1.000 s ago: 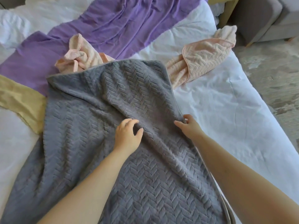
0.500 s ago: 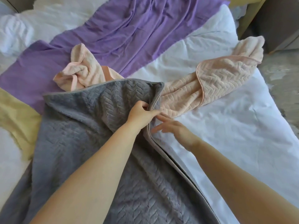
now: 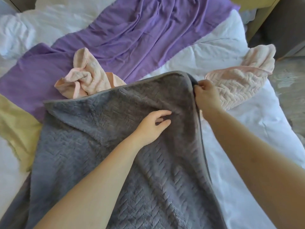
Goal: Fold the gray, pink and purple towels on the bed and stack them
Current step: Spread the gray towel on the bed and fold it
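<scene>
Pinching the right hem of the gray towel (image 3: pixel 99 138) just below its far right corner with the right hand (image 3: pixel 206 96), fingers curled over the binding, forearm reaching in from the lower right. Resting the left hand (image 3: pixel 151 126) palm down on the middle of the same towel, fingers loose and slightly spread, gripping nothing. Holding the two hands apart, the left nearer and further in.

Lying spread over the near part of the bed (image 3: pixel 267 119), patterned side up, far right corner lifted a little at the pinch. Covering the middle of the pink towel (image 3: pixel 239 83), one crumpled end showing past the far edge on the left, the other just beyond the right hand. Leaving the purple towel (image 3: pixel 132 38) wrinkled and unfolded, slanting across the far bed and touching the pink towel's left end. Overlapping a yellow cloth (image 3: pixel 14 126) at the left.

Showing bare white sheet right of the hem, out to the bed's edge, with floor (image 3: pixel 293 100) beyond.
</scene>
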